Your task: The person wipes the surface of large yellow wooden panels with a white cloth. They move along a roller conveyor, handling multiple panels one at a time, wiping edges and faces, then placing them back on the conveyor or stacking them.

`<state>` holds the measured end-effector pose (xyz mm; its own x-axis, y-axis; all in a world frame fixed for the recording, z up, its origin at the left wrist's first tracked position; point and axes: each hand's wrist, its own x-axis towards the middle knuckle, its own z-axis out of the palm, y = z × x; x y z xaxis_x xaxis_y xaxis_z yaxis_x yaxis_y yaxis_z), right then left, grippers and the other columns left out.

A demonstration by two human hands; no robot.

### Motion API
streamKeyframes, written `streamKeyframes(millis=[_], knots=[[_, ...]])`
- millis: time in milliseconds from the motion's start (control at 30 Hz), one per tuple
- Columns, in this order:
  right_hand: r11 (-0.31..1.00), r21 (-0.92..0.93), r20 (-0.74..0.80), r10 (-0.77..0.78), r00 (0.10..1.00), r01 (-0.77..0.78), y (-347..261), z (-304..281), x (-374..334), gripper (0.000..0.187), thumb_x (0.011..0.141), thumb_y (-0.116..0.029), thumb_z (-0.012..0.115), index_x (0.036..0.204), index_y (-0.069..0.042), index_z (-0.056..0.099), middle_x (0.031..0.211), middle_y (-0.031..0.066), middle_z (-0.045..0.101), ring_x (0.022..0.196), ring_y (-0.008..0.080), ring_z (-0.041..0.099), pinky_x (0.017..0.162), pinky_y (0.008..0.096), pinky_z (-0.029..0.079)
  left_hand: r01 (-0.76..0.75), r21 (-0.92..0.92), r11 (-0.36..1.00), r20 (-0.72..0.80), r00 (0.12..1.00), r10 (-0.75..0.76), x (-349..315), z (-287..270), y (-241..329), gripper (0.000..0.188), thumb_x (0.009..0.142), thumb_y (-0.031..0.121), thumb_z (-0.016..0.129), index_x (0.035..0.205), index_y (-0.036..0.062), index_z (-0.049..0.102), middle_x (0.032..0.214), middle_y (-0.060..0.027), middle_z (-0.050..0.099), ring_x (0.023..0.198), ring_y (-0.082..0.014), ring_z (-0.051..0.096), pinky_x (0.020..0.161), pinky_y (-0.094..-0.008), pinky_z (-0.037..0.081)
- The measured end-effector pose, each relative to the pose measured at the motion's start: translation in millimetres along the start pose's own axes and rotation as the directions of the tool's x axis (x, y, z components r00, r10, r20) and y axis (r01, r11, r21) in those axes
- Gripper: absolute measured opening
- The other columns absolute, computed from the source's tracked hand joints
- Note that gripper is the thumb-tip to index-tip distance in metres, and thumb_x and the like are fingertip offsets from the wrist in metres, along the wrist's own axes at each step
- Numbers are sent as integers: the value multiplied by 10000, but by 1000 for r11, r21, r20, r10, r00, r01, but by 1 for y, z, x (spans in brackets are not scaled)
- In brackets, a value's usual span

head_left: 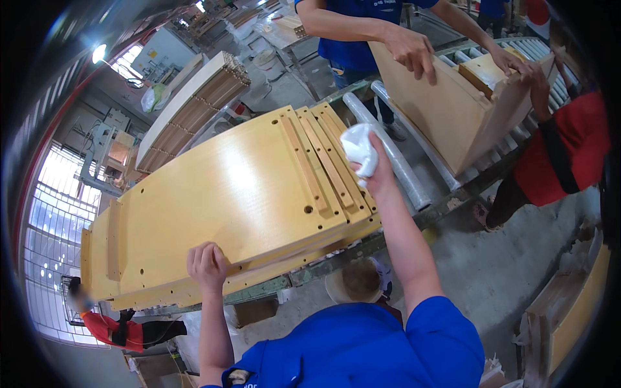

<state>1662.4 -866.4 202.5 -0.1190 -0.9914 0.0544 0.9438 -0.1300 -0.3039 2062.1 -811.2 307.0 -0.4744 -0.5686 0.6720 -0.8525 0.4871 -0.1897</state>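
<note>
We see the right hand (380, 167) clamped round a white wad (359, 149) at the right end of the stacked yellow boards (213, 187). Left hand (207, 265) curled at the top board's near edge; we cannot tell if it grips. Beyond, a co-worker in blue (354, 55) handles a wooden box (440, 107) on rollers (396, 158).

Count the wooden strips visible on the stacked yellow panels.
4: the left-end strip; and at the right end, the inner strip, middle strip and outer strip. More may be hidden between the yellow panels.
</note>
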Motion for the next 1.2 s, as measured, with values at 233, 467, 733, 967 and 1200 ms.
streamKeyframes(millis=[233,467,733,967,1200], knots=[[909,-356,-165,-291,943,218,33,20,115,294,756,-125,706,996,-46,554,904,75,605,773,137,605,616,275,491,6,32,999,24,1000,-6,-2,1,-1,30,717,30,551,698,53,557,750,-65,609,661,-243,558,603,-337,439],[502,-818,42,-438,898,283,49,16,151,317,698,-169,745,871,29,569,803,78,624,700,162,592,636,281,468,39,41,998,87,995,-42,-4,2,-1,82,752,50,503,684,47,550,760,-94,604,690,-267,554,635,-354,443],[122,-959,167,-488,857,257,56,13,160,470,679,-332,720,996,-19,571,1018,151,559,943,306,558,806,382,452,41,29,999,74,996,-43,-1,6,-1,78,743,53,503,678,42,545,757,-96,600,679,-267,549,629,-350,438],[-34,-963,255,-444,859,268,54,29,143,399,706,-340,701,989,-80,595,967,111,549,904,301,566,782,386,467,10,36,999,46,999,-11,-3,4,-1,44,717,28,529,680,46,546,753,-84,601,647,-255,548,591,-342,436],[-148,-938,347,-401,848,314,50,33,113,308,746,-314,677,941,-87,603,953,108,537,871,287,574,756,378,476,5,47,999,46,999,-7,-2,3,0,47,722,29,528,685,46,551,752,-78,602,642,-251,546,595,-339,432]])
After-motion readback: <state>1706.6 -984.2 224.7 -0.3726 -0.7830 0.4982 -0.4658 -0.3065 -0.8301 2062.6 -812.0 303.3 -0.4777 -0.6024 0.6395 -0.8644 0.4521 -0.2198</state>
